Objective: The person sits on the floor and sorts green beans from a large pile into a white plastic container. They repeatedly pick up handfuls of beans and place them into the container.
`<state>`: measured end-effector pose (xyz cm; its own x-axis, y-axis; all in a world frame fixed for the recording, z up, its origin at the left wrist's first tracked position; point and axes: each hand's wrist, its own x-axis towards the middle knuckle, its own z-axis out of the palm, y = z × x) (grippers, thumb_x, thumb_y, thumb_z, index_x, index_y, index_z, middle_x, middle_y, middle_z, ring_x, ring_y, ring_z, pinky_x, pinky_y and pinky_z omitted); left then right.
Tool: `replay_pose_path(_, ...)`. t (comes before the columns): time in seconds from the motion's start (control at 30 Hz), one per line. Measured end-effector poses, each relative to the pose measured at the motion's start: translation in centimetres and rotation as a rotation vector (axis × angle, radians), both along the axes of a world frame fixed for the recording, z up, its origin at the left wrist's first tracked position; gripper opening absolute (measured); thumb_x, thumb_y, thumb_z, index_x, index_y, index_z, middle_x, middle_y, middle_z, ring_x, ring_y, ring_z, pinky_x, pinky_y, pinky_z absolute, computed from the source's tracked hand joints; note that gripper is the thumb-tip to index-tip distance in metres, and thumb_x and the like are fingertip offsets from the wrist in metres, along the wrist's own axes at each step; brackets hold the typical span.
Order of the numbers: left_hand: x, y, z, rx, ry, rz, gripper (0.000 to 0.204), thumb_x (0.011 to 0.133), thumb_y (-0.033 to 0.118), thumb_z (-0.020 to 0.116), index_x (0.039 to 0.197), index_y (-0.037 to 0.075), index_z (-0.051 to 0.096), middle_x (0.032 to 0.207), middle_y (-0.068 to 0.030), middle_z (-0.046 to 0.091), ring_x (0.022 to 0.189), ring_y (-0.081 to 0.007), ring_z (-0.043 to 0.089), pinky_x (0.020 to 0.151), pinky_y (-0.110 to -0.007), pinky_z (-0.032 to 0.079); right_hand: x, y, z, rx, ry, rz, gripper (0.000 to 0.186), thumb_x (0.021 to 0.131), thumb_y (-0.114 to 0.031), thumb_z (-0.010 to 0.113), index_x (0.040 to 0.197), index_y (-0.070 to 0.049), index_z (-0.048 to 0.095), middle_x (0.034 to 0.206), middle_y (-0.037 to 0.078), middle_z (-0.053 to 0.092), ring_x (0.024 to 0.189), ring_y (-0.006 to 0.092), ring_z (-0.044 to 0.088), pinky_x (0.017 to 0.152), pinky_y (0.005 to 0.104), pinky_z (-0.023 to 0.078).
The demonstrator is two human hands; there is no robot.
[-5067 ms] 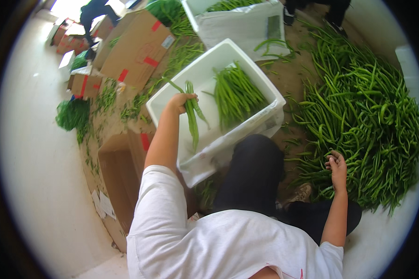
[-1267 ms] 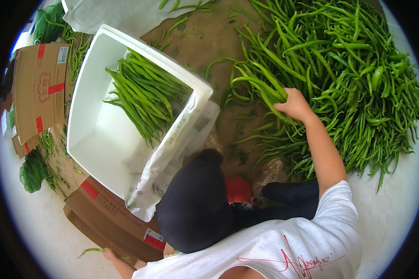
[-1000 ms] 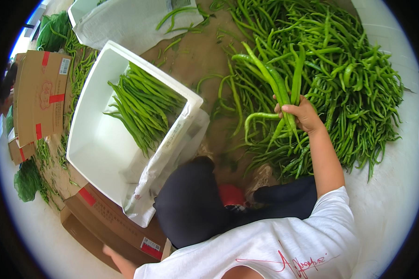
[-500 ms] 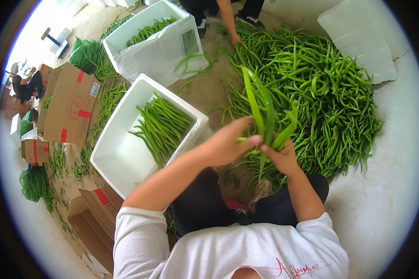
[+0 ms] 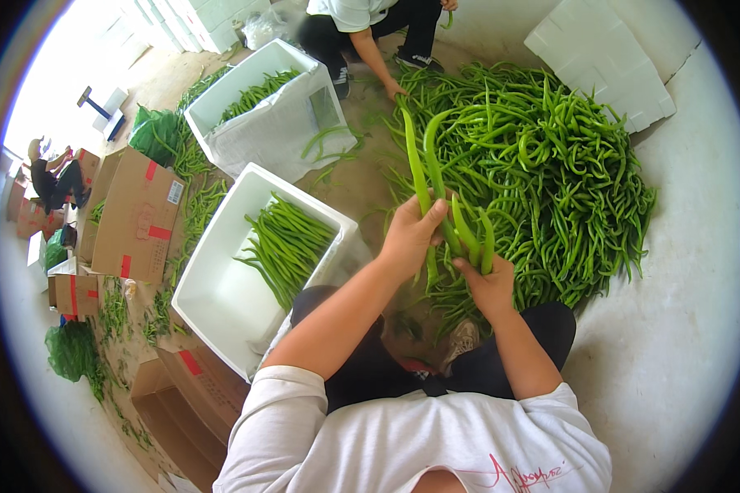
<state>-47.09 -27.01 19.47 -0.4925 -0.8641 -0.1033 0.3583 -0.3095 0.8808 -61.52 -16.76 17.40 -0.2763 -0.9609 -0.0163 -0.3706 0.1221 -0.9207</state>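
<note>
Long green chili peppers (image 5: 422,168) stand up out of my left hand (image 5: 411,234), whose thumb and fingers are closed round them. Close beside it, my right hand (image 5: 489,283) grips a few more green chili peppers (image 5: 466,234), thumb pressed against their lower ends. Both hands are above the near left edge of a big heap of green chili peppers (image 5: 551,164). To the left stands a white foam box (image 5: 214,271), where a bundle of chili peppers (image 5: 286,251) lies lined up along its right side.
Behind that box is another white foam box (image 5: 263,140) with peppers. A co-worker's hand (image 5: 393,89) touches the heap's far edge. Cardboard boxes (image 5: 140,218) and green bags (image 5: 72,349) stand at left; a white foam panel (image 5: 600,57) leans at far right.
My left hand has moved slightly left and closed round peppers that stood between both hands. My right hand keeps its few. The view has shifted, showing more of the co-worker.
</note>
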Motion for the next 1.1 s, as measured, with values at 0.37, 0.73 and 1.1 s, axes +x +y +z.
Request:
replay_pose_path(0.37, 2.3, -2.0, -1.3, 0.075, 0.027, 0.000, 0.023, 0.093, 0.028, 0.055, 0.095, 0.006, 0.060, 0.067, 0.0008, 0.054, 0.062, -0.0102, 0.048, 0.056, -0.024, 0.037, -5.8, -0.4, 3.6, -0.054, -0.673, 0.016, 0.028, 0.098, -0.022, 0.048, 0.116, -0.001, 0.049, 0.087, 0.010, 0.063, 0.072, 0.0146, 0.064, 0.039, 0.0171, 0.031)
replay_pose_path(0.73, -0.7, 1.4, -0.7, -0.212, -0.235, -0.157, 0.020, 0.092, 0.018, 0.060, 0.103, 0.001, 0.058, 0.088, -0.0048, 0.068, 0.064, -0.0080, 0.057, 0.056, -0.022, 0.042, -2.8, -1.7, 5.0, -0.036, -0.848, 0.032, 0.035, 0.095, -0.020, 0.056, 0.123, 0.001, 0.054, 0.109, 0.015, 0.065, 0.093, 0.0195, 0.066, 0.044, 0.0182, 0.039)
replay_pose_path(1.1, 0.1, -0.2, 0.4, -0.109, -0.235, 0.040, 0.016, 0.086, 0.018, 0.065, 0.091, 0.003, 0.064, 0.078, -0.0039, 0.067, 0.065, -0.0093, 0.056, 0.060, -0.024, 0.043, -1.6, -1.3, 2.9, -0.135, 0.033, 0.013, 0.031, 0.093, -0.023, 0.058, 0.114, -0.001, 0.062, 0.093, 0.011, 0.071, 0.081, 0.0193, 0.069, 0.071, 0.0314, 0.052)
